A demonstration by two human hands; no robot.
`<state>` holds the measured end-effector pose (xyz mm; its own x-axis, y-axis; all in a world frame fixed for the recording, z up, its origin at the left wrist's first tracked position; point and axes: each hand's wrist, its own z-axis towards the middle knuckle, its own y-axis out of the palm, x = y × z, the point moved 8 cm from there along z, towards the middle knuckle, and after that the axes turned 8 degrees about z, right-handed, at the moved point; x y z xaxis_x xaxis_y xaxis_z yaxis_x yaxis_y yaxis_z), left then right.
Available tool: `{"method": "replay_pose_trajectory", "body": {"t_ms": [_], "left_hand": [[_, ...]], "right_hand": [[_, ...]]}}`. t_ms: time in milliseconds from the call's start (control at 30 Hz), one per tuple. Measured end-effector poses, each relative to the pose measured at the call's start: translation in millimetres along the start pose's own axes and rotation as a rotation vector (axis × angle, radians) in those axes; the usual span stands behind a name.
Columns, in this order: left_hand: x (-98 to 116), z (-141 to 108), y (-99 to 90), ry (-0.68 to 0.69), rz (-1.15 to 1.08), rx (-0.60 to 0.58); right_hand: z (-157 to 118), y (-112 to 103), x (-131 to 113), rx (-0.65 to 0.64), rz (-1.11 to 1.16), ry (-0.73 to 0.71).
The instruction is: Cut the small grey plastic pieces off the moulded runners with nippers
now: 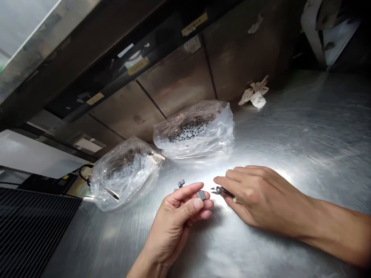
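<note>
grey ribbed part (201, 195) pinched in half-curled left hand (180, 216), over metal worktop (304, 150), short of its far edge. right hand (261, 197) curled around nippers (222, 190), blades parted, just beside the part. second grey part (181, 183) beyond left hand. along far edge: two clear plastic bags (227, 129) of small grey pieces (191, 130), crumpled white cloth (256, 94) to their right.

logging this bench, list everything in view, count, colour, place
held piece: one, grey, left hand
loose piece: at least one, grey, table beside left hand
cutters: one, dark tips, right hand
bags: two, clear, table back, grey pieces inside
pliers: one, cream handles, left bag
slim object: one, black and pale, left bag
cloth: one, whitish, back right
labels: three, yellowish, ledge
panel: one, white, left edge
ridged surface: one, black, lower left
fixture: one, pale, upper right
table: one, silver, beneath
hands: two, bare, lower middle and right
</note>
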<state>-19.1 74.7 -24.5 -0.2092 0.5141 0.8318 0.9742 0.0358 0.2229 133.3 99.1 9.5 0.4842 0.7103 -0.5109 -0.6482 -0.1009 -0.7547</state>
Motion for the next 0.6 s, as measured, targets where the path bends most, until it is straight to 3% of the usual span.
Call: {"method": "replay_pose_trajectory", "body": {"t_ms": [600], "left_hand": [[-8.0,1.4,9.0,0.011,0.16,-0.06]], "right_hand": [[-1.3,4.9,-0.7,-0.056,-0.064,-0.01]]}}
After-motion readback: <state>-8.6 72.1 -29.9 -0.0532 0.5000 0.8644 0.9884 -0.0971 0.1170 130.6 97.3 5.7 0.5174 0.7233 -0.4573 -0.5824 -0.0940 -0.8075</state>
